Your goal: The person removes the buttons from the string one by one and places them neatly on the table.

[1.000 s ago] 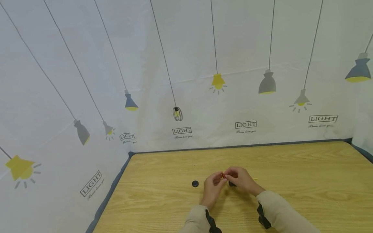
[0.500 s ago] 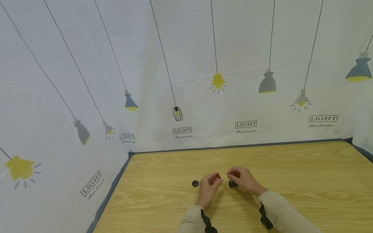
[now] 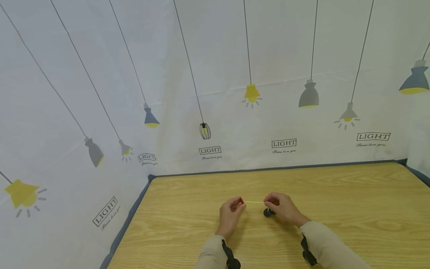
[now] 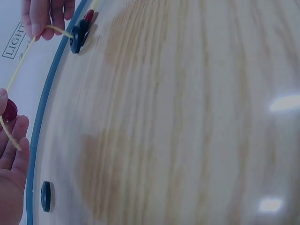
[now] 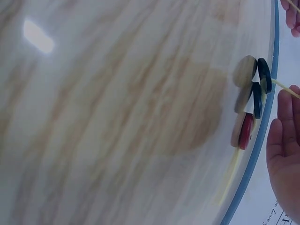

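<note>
A thin yellow cord (image 3: 254, 202) stretches nearly straight between the two hands. My left hand (image 3: 230, 215) pinches a small red disc (image 4: 10, 110) on this cord, and a short end of cord hangs below its fingers. My right hand (image 3: 283, 209) pinches the cord farther along. Beneath the right hand, two dark discs (image 5: 265, 75) and another red disc (image 5: 245, 131) are strung in a row on the cord at the tabletop. The cord's far tail (image 5: 228, 180) trails past them. Whether the discs are beads or buttons is hard to tell.
One loose dark disc (image 4: 45, 197) stands apart on the wood-grain table (image 3: 188, 231), hidden behind the left hand in the head view. A lamp-printed white sheet (image 3: 235, 112) rises behind the table's blue-grey edge (image 3: 215, 172).
My left hand has moved left with the red disc, away from the right hand. The stretch of cord between them has lengthened. My right hand has stayed almost in place.
</note>
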Demonstrator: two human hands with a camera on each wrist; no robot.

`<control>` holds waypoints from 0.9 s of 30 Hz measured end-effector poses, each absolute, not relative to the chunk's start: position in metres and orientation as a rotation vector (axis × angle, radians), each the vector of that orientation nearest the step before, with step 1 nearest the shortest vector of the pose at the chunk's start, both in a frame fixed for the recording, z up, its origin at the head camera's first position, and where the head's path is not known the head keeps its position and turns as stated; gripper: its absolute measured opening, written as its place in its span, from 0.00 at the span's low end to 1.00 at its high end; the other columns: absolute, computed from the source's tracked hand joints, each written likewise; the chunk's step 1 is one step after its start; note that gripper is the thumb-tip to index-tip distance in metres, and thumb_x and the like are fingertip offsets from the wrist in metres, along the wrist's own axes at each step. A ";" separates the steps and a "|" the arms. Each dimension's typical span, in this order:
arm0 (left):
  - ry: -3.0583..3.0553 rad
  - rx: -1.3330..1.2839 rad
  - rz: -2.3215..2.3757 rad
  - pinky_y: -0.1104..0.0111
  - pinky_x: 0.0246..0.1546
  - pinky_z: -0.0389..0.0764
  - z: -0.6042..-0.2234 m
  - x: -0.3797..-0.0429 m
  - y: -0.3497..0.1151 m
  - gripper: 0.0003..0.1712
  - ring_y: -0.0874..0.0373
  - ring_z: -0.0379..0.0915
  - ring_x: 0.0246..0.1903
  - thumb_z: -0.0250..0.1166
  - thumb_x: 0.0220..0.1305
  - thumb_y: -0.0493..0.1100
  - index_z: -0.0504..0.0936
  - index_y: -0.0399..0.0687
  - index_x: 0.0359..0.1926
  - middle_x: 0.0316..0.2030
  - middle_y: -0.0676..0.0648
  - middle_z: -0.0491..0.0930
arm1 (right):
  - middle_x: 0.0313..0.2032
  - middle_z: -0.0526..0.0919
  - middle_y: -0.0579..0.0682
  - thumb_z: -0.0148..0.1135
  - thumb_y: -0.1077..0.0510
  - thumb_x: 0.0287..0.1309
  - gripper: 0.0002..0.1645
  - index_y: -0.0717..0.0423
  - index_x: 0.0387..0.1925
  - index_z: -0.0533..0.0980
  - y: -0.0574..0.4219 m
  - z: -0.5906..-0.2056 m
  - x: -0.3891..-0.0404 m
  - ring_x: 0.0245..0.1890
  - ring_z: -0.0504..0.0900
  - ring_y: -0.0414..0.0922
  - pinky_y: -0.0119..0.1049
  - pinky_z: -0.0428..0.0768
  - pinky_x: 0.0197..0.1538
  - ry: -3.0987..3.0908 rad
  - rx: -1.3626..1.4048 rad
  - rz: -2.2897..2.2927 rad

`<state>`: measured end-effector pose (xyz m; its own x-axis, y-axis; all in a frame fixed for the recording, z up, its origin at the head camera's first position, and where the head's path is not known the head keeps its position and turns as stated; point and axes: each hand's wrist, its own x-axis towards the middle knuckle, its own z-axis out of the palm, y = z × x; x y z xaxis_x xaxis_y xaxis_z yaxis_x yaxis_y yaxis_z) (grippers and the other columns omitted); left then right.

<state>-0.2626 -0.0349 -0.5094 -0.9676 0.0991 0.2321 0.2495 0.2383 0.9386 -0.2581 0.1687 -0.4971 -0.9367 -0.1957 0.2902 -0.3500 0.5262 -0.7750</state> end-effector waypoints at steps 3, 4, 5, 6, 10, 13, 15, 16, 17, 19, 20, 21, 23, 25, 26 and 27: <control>-2.365 -0.347 -1.860 0.67 0.43 0.74 -0.508 -0.263 -0.042 0.20 0.51 0.74 0.43 0.61 0.56 0.38 0.74 0.31 0.48 0.43 0.38 0.76 | 0.27 0.78 0.46 0.58 0.65 0.53 0.03 0.62 0.31 0.76 0.170 -0.497 -0.258 0.27 0.75 0.40 0.31 0.74 0.31 -2.600 0.459 1.379; -2.360 -0.357 -1.863 0.67 0.43 0.74 -0.508 -0.264 -0.044 0.20 0.50 0.74 0.43 0.61 0.56 0.38 0.74 0.30 0.49 0.44 0.37 0.76 | 0.27 0.78 0.46 0.58 0.65 0.53 0.03 0.62 0.31 0.76 0.170 -0.497 -0.258 0.27 0.75 0.40 0.31 0.74 0.31 -2.603 0.455 1.375; -2.358 -0.358 -1.870 0.67 0.43 0.74 -0.508 -0.264 -0.046 0.20 0.50 0.74 0.44 0.61 0.56 0.38 0.73 0.30 0.49 0.45 0.36 0.75 | 0.27 0.78 0.46 0.58 0.65 0.53 0.03 0.62 0.31 0.76 0.171 -0.497 -0.258 0.27 0.75 0.40 0.31 0.74 0.31 -2.606 0.453 1.376; -2.358 -0.358 -1.869 0.67 0.42 0.74 -0.508 -0.264 -0.048 0.21 0.50 0.74 0.43 0.61 0.56 0.38 0.73 0.30 0.49 0.45 0.36 0.75 | 0.27 0.78 0.46 0.58 0.64 0.53 0.03 0.62 0.31 0.76 0.171 -0.497 -0.258 0.27 0.75 0.40 0.31 0.74 0.31 -2.609 0.451 1.375; -2.385 -0.316 -1.818 0.68 0.40 0.75 -0.509 -0.266 -0.056 0.20 0.52 0.75 0.40 0.62 0.56 0.39 0.74 0.31 0.48 0.42 0.39 0.77 | 0.28 0.77 0.46 0.58 0.64 0.54 0.03 0.62 0.31 0.76 0.172 -0.497 -0.257 0.27 0.75 0.40 0.31 0.74 0.31 -2.613 0.443 1.375; -2.403 -0.286 -1.788 0.68 0.40 0.75 -0.509 -0.266 -0.061 0.20 0.53 0.75 0.39 0.62 0.55 0.38 0.75 0.32 0.48 0.40 0.42 0.78 | 0.28 0.77 0.46 0.58 0.63 0.54 0.04 0.62 0.31 0.76 0.173 -0.498 -0.257 0.27 0.74 0.40 0.32 0.74 0.31 -2.610 0.443 1.389; -2.412 -0.282 -1.782 0.67 0.40 0.75 -0.509 -0.266 -0.064 0.20 0.52 0.74 0.40 0.62 0.56 0.38 0.74 0.32 0.48 0.40 0.42 0.78 | 0.28 0.77 0.46 0.58 0.63 0.54 0.04 0.62 0.31 0.76 0.173 -0.498 -0.256 0.27 0.74 0.40 0.32 0.73 0.31 -2.609 0.441 1.403; -2.417 -0.280 -1.778 0.67 0.41 0.75 -0.509 -0.266 -0.065 0.20 0.52 0.74 0.40 0.62 0.56 0.38 0.74 0.32 0.49 0.40 0.42 0.78 | 0.28 0.77 0.46 0.58 0.63 0.55 0.05 0.62 0.31 0.76 0.173 -0.498 -0.256 0.27 0.74 0.40 0.32 0.73 0.30 -2.609 0.441 1.408; -2.419 -0.277 -1.779 0.67 0.41 0.75 -0.509 -0.266 -0.067 0.20 0.51 0.74 0.41 0.62 0.56 0.38 0.74 0.32 0.49 0.40 0.42 0.77 | 0.28 0.77 0.46 0.58 0.62 0.55 0.05 0.62 0.31 0.76 0.173 -0.497 -0.256 0.27 0.74 0.40 0.32 0.73 0.30 -2.611 0.439 1.413; -2.428 -0.269 -1.783 0.68 0.40 0.75 -0.508 -0.266 -0.070 0.20 0.51 0.74 0.41 0.61 0.56 0.38 0.74 0.31 0.49 0.40 0.42 0.77 | 0.28 0.77 0.46 0.58 0.62 0.55 0.05 0.62 0.31 0.76 0.172 -0.497 -0.256 0.27 0.74 0.40 0.31 0.73 0.30 -2.613 0.440 1.416; -2.429 -0.269 -1.786 0.68 0.39 0.75 -0.507 -0.266 -0.072 0.20 0.50 0.74 0.41 0.61 0.56 0.38 0.73 0.31 0.49 0.40 0.41 0.77 | 0.28 0.77 0.46 0.58 0.62 0.55 0.05 0.62 0.31 0.76 0.172 -0.497 -0.255 0.27 0.74 0.40 0.31 0.73 0.30 -2.614 0.437 1.417; -2.428 -0.269 -1.783 0.69 0.39 0.75 -0.507 -0.266 -0.073 0.20 0.50 0.74 0.41 0.61 0.56 0.38 0.73 0.31 0.49 0.40 0.41 0.77 | 0.28 0.77 0.46 0.58 0.62 0.55 0.05 0.61 0.31 0.76 0.172 -0.497 -0.255 0.27 0.74 0.40 0.31 0.73 0.30 -2.615 0.434 1.414; -2.425 -0.265 -1.791 0.69 0.37 0.76 -0.506 -0.267 -0.077 0.20 0.49 0.74 0.41 0.61 0.56 0.37 0.73 0.30 0.49 0.40 0.40 0.77 | 0.28 0.77 0.46 0.58 0.62 0.55 0.05 0.61 0.31 0.76 0.172 -0.496 -0.256 0.27 0.74 0.40 0.31 0.73 0.30 -2.615 0.433 1.410; -2.424 -0.262 -1.778 0.70 0.37 0.76 -0.506 -0.267 -0.081 0.20 0.48 0.74 0.41 0.61 0.56 0.36 0.73 0.29 0.49 0.40 0.39 0.77 | 0.28 0.77 0.46 0.58 0.62 0.55 0.05 0.61 0.31 0.76 0.172 -0.497 -0.256 0.27 0.74 0.39 0.31 0.74 0.30 -2.607 0.446 1.407; -2.420 -0.263 -1.768 0.69 0.37 0.76 -0.507 -0.268 -0.084 0.20 0.48 0.74 0.41 0.61 0.56 0.36 0.73 0.29 0.49 0.40 0.39 0.77 | 0.28 0.77 0.46 0.58 0.62 0.55 0.05 0.61 0.31 0.76 0.172 -0.497 -0.255 0.27 0.74 0.39 0.31 0.74 0.31 -2.600 0.448 1.411; -2.420 -0.260 -1.754 0.69 0.37 0.76 -0.508 -0.268 -0.086 0.20 0.48 0.74 0.41 0.62 0.55 0.35 0.73 0.29 0.48 0.40 0.38 0.77 | 0.28 0.77 0.46 0.58 0.61 0.55 0.05 0.61 0.31 0.76 0.173 -0.497 -0.255 0.27 0.74 0.39 0.32 0.74 0.30 -2.584 0.464 1.413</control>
